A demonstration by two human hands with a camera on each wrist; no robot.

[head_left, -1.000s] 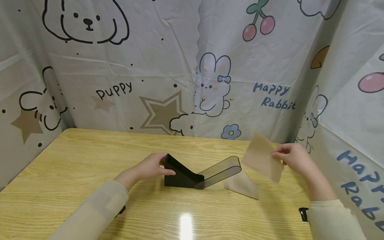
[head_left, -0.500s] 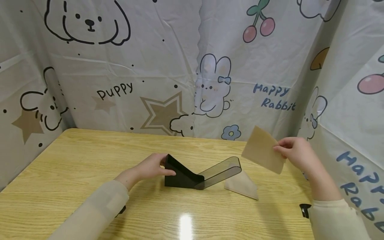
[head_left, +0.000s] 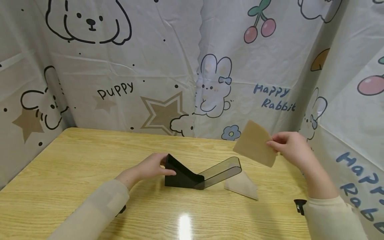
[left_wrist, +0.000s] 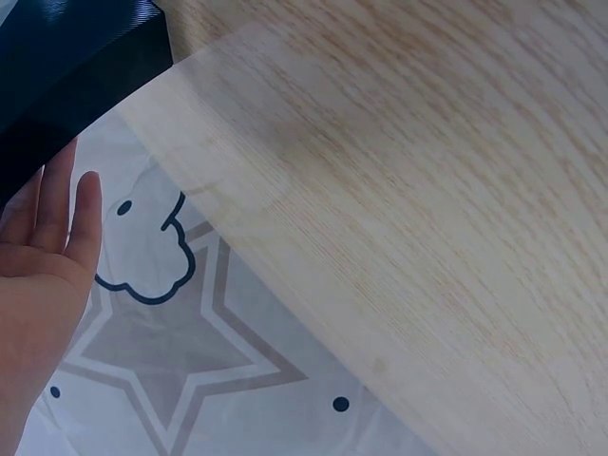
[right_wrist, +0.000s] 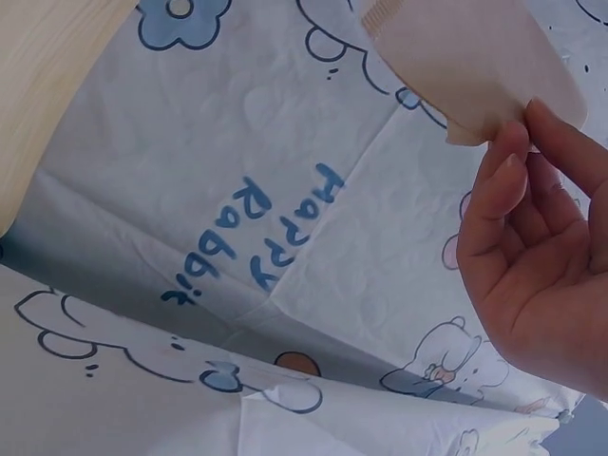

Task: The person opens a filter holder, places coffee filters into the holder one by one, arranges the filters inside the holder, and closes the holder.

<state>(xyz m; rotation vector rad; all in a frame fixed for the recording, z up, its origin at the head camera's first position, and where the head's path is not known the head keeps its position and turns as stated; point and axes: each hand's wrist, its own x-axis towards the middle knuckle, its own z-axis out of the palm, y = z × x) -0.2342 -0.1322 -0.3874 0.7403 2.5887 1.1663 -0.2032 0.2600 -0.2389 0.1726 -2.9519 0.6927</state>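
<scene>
Tan, four-sided paper piece (head_left: 255, 143) held aloft over pale wood-grain bench (head_left: 150, 216)

Pinched between the right hand's (head_left: 291, 146) thumb and fingers, the sheet hangs toward the bench's far right corner. The left hand (head_left: 153, 165) grips the tall end of a black, wedge-shaped holder (head_left: 181, 176) joined to a smoky, see-through plastic loop (head_left: 217, 168), well in from the far edge. By the look of it, one sheet is up; a second tan paper piece (head_left: 240, 186) rests on the bench, partly behind the loop. What else remains cannot be told. Against half a second earlier, the raised sheet is slightly higher and farther left; holder and left hand stay put.
</scene>
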